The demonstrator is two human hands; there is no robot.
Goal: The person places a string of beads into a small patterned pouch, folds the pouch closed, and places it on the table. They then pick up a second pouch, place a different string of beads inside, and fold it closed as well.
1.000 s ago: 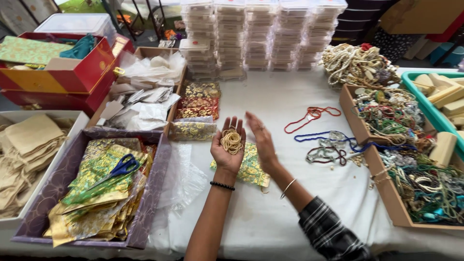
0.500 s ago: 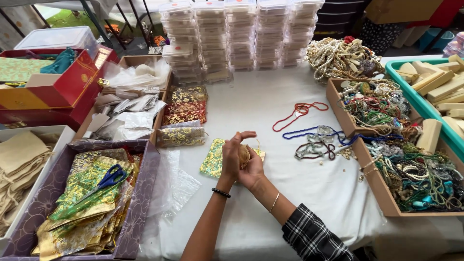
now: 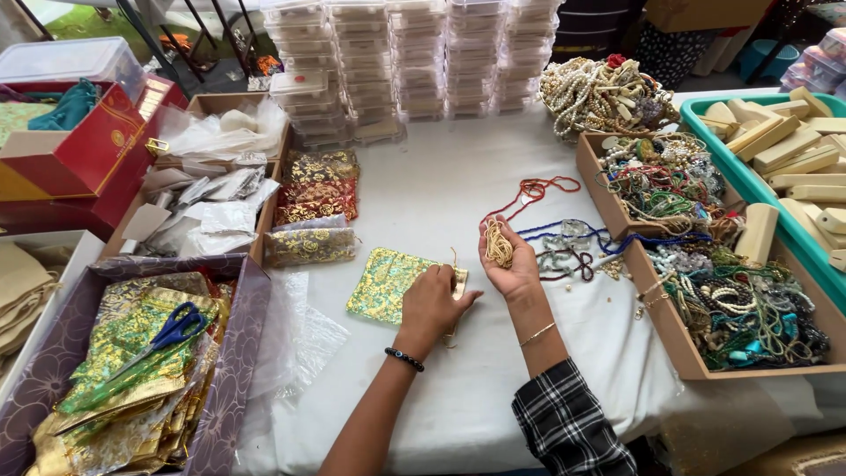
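Observation:
My right hand [image 3: 507, 264] is palm up over the white table [image 3: 441, 176], cupping a small coil of cream beads [image 3: 499, 244]. My left hand [image 3: 432, 304], with a black bead bracelet on the wrist, lies on a green and gold brocade pouch [image 3: 383, 284] flat on the table. Its fingers are curled at the pouch's right edge, by the drawstring. The two hands are close together but apart.
Loose red [image 3: 538, 189] and blue [image 3: 573, 240] bead strings lie just right of my hands. A cardboard tray of necklaces [image 3: 670, 330], a teal tray of beige blocks [image 3: 740, 172], stacked clear boxes [image 3: 397, 62] and a purple box of pouches [image 3: 231, 353] with blue scissors [image 3: 172, 328] surround the table.
The bead coil has passed from my left palm, through both hands pressed together, into my right palm. My left hand has dropped onto the pouch.

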